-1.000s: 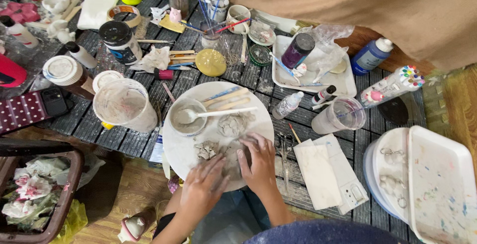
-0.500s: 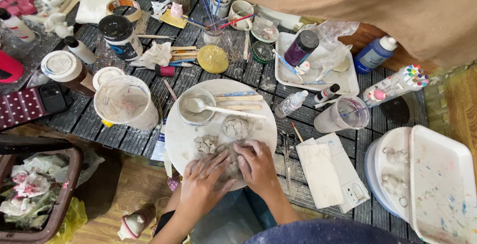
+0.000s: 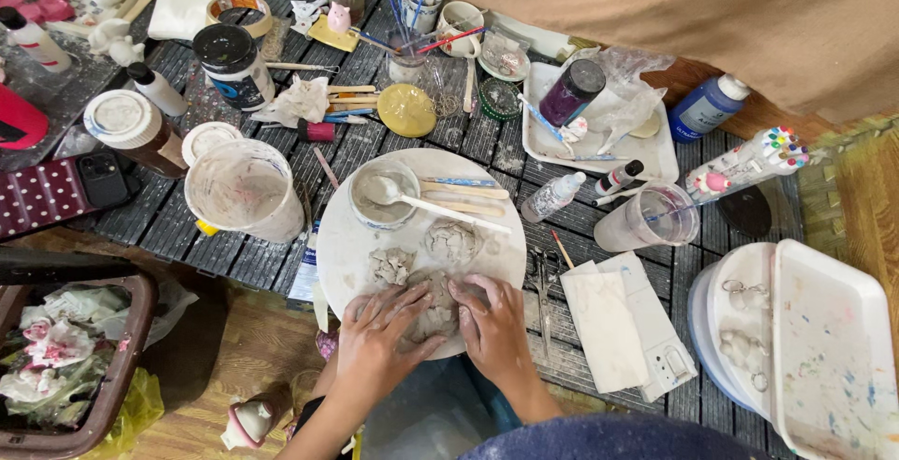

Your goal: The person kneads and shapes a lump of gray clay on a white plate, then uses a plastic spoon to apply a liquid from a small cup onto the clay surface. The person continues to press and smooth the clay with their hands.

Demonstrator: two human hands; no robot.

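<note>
The left hand (image 3: 379,333) and the right hand (image 3: 492,324), fingers half curled, are pressing a grey clay lump (image 3: 433,303) lying on the round white board (image 3: 342,244).

My left hand (image 3: 379,343) and right hand (image 3: 494,329) are bare, no rings, grey smears over the fingers; dark blue cloth covers me at the bottom of the frame.
</note>
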